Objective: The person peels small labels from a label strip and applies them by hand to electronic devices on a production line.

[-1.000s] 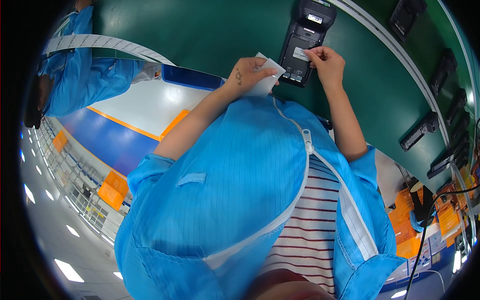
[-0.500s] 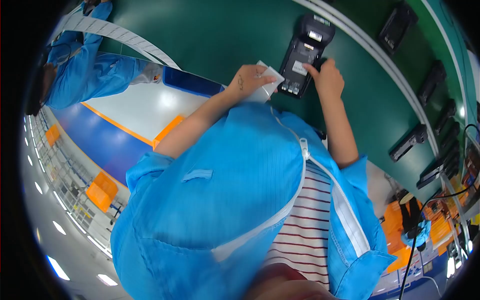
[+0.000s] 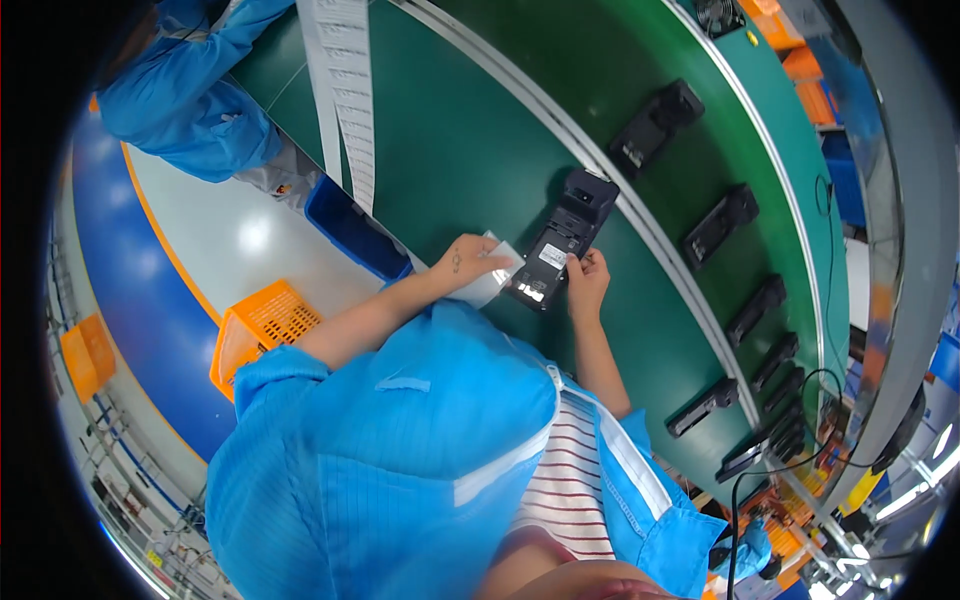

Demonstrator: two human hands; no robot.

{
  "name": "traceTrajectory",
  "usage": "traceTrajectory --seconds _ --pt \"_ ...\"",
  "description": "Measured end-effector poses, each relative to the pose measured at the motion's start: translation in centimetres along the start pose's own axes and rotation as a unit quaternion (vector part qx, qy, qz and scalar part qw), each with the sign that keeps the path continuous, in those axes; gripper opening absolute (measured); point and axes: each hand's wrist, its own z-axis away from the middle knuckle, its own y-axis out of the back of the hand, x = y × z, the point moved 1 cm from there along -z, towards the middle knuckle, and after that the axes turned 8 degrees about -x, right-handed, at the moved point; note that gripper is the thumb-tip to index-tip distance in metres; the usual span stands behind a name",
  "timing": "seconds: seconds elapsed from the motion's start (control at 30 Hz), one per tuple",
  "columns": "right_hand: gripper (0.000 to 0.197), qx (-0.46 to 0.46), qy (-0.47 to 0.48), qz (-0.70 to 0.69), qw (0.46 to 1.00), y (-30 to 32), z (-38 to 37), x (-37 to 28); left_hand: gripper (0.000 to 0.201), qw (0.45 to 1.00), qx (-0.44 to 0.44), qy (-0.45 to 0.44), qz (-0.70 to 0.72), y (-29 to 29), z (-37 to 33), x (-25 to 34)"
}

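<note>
A black handheld terminal (image 3: 574,224) lies back side up on the green worktop in front of me, its back compartment uncovered. A small white label (image 3: 553,256) sits inside that compartment. Pinched in my left hand (image 3: 466,262) is a white sheet (image 3: 484,290), close to the terminal's left edge; whether it is one piece or several I cannot tell. My right hand (image 3: 590,284) is at the terminal's right side, its thumb by the label and the other fingers curled, partly hidden.
Beyond a metal rail, several black terminals (image 3: 722,222) rest along a green belt. A long strip of printed white paper (image 3: 345,100) crosses the worktop at left. A blue bin (image 3: 345,228) and an orange basket (image 3: 270,322) stand left, near a co-worker's blue sleeve (image 3: 190,70).
The view has swung, so the hands and terminal appear lower and further left, and more of the belt shows. The left hand keeps the white sheet; the right thumb stays by the label.
</note>
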Motion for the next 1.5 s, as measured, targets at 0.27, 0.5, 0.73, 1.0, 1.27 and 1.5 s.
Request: traceTrajectory --seconds 0.27,0.5,0.73,1.0,1.27,1.5 --pt "0.020 -0.112 0.072 -0.150 0.980 -4.2 -20.2 -6.4 0.020 0.991 0.091 -0.008 0.093 2.3 3.8 2.5" --pt "0.071 0.175 0.265 0.383 0.867 -2.3 -28.6 -11.5 0.023 0.980 0.138 0.010 0.140 3.7 5.3 1.4" --pt "0.107 0.257 -0.060 0.526 0.809 1.2 -23.5 -8.5 0.021 0.987 0.109 -0.032 0.110 2.1 5.0 2.3" --pt "0.104 0.185 -0.087 0.426 0.881 6.5 -22.4 -10.4 0.020 0.983 0.037 -0.041 0.176 1.7 4.3 2.5" --pt "0.104 0.096 -0.073 0.358 0.926 1.5 -1.1 -5.4 0.019 0.995 -0.050 -0.061 -0.069 -0.8 2.2 3.4" --pt "0.084 0.159 -0.048 0.474 0.865 0.3 4.8 -2.6 0.018 0.969 -0.169 -0.046 -0.173 -4.2 1.1 4.8"
